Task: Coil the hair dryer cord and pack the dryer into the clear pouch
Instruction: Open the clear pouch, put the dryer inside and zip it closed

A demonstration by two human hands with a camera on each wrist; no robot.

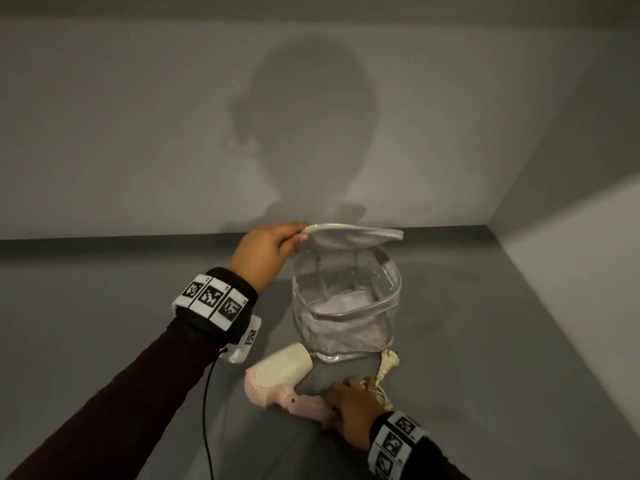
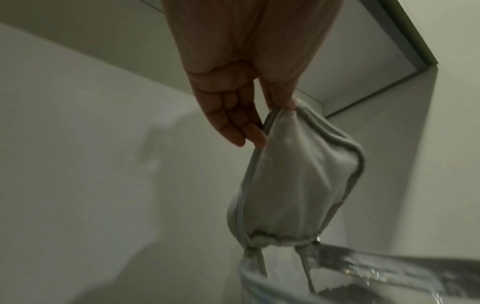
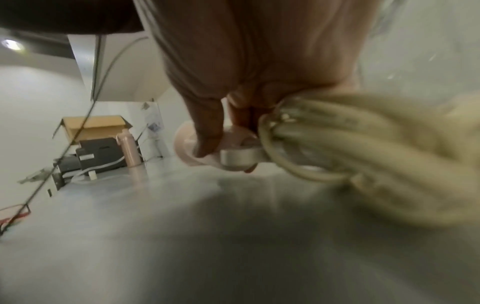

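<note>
A clear pouch (image 1: 346,306) stands upright on the grey table, its mouth wide. My left hand (image 1: 266,251) pinches the edge of its grey fabric lid (image 1: 353,234) and holds it lifted; the left wrist view shows thumb and fingers (image 2: 246,123) on the lid (image 2: 298,174) above the pouch rim (image 2: 337,273). A pink and cream hair dryer (image 1: 280,375) lies just in front of the pouch. My right hand (image 1: 349,414) grips its handle (image 3: 228,152) together with the coiled cream cord (image 1: 382,382), bundled at the hand's right (image 3: 363,148).
The grey table (image 1: 485,375) meets pale walls at the back and right, forming a corner. A thin black cable (image 1: 207,410) hangs from my left wrist. In the right wrist view a cardboard box (image 3: 93,125), black equipment and a pink bottle (image 3: 130,150) stand far off.
</note>
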